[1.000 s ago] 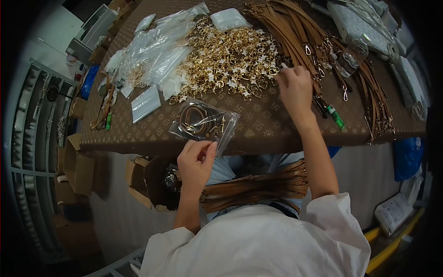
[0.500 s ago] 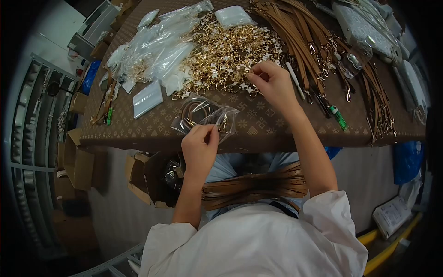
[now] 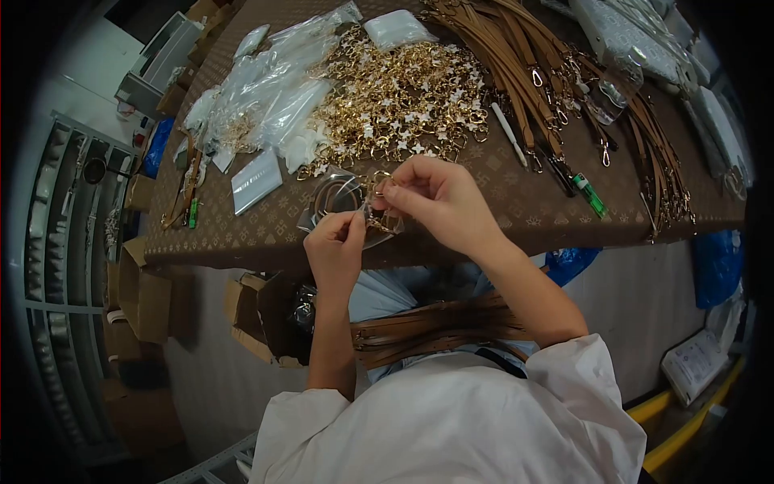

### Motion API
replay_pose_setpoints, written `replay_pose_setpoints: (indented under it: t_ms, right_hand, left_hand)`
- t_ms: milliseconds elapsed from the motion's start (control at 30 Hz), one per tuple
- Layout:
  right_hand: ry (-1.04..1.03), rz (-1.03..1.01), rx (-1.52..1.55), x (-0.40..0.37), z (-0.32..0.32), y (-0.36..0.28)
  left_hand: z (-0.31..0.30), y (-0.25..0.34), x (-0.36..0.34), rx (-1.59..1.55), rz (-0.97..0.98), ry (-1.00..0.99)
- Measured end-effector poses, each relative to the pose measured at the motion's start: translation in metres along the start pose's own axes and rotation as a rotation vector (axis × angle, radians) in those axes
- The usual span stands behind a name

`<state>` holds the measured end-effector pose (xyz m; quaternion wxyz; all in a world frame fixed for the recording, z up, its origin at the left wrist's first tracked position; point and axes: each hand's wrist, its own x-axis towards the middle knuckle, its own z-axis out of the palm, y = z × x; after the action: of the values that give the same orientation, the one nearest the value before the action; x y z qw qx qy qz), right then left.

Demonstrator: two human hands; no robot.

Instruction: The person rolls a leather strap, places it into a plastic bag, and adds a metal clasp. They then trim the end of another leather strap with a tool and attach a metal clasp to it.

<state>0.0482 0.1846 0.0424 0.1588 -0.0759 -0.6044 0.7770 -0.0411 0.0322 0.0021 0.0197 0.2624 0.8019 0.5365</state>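
In front of me at the table edge, my left hand (image 3: pixel 334 250) is closed on the lower edge of a clear plastic bag (image 3: pixel 309 216). A coiled brown leather strap (image 3: pixel 324 194) with gold hardware lies inside the bag. My right hand (image 3: pixel 443 202) pinches a gold metal clasp (image 3: pixel 382 177) between thumb and fingertips, right at the bag's right side. Just beyond both hands spreads a big pile of gold clasps (image 3: pixel 403 97) with white star-shaped pieces among them.
Clear plastic bags (image 3: pixel 282 89) are heaped at the left, near a flat packet (image 3: pixel 256 183). Brown straps (image 3: pixel 504 60) lie at the right, with a white pen (image 3: pixel 509 133) and a green lighter (image 3: pixel 589 196). More straps (image 3: pixel 435 331) rest across my lap. An open cardboard box (image 3: pixel 258 315) stands below.
My right hand has come from the pile's edge down and left to the bag, bringing a gold clasp. My left hand stays on the bag, shifted slightly left.
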Motion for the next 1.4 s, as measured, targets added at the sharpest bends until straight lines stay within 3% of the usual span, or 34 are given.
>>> replay_pose_setpoints:
  t_ms: [100,167,200,267,300,367,400,467,533,667,700,767,867,933,1067,1133,1400]
  right_hand:
    - [0.024,-0.064,-0.104,0.001,0.004,0.019]
    - [0.081,-0.355,-0.626,-0.004,0.004,0.028]
    - [0.079,-0.360,-0.626,-0.007,0.006,0.034]
    - [0.177,-0.647,-1.071,-0.015,0.007,0.049]
    - [0.198,-0.612,-1.070,-0.017,0.008,0.058]
    - [0.253,-0.476,-1.001,-0.019,0.013,0.069]
    - [0.286,-0.361,-0.915,-0.019,0.015,0.072]
    - [0.308,-0.255,-0.780,-0.015,0.011,0.073]
    - [0.250,-0.141,-0.551,-0.012,0.005,0.066]
    - [0.206,-0.237,-0.628,-0.020,-0.002,0.064]
    - [0.283,-0.295,-0.690,-0.023,-0.004,0.064]
    - [0.354,-0.353,-0.754,-0.029,-0.010,0.059]
    - [0.400,-0.381,-0.557,-0.036,-0.014,0.034]
    - [0.417,-0.662,-0.573,-0.036,-0.014,0.018]
    - [0.243,-0.597,-0.436,-0.050,-0.013,-0.006]
    - [0.215,-0.586,-0.471,-0.054,-0.011,-0.012]
    - [0.231,-0.578,-0.551,-0.058,0.000,-0.008]
  left_hand:
    - [-0.002,-0.003,0.001,-0.114,-0.087,0.002]
    - [-0.001,-0.001,0.000,-0.158,-0.165,0.005]
    - [-0.002,-0.001,0.000,-0.157,-0.161,0.010]
    - [0.000,-0.003,-0.001,-0.168,-0.133,0.036]
    - [0.000,-0.001,-0.002,-0.172,-0.131,0.020]
    - [0.002,0.006,-0.005,0.106,0.373,0.091]
    - [0.005,0.001,-0.007,0.095,0.380,0.069]
    - [0.008,-0.013,-0.014,0.243,0.676,0.010]
    - [0.003,-0.007,-0.017,0.323,0.723,-0.075]
    - [0.001,-0.026,-0.015,0.453,0.809,-0.167]
    - [-0.001,-0.028,-0.012,0.524,0.837,-0.215]
    - [-0.007,-0.027,-0.008,0.383,0.779,-0.199]
    - [-0.013,0.008,-0.012,0.122,0.656,-0.142]
    - [-0.021,0.029,-0.019,-0.364,0.341,-0.134]
    - [-0.028,0.034,-0.021,-0.587,0.231,-0.286]
    - [-0.023,0.021,-0.028,-1.019,0.046,-0.345]
    - [-0.017,-0.004,-0.044,-1.081,-0.033,-0.370]
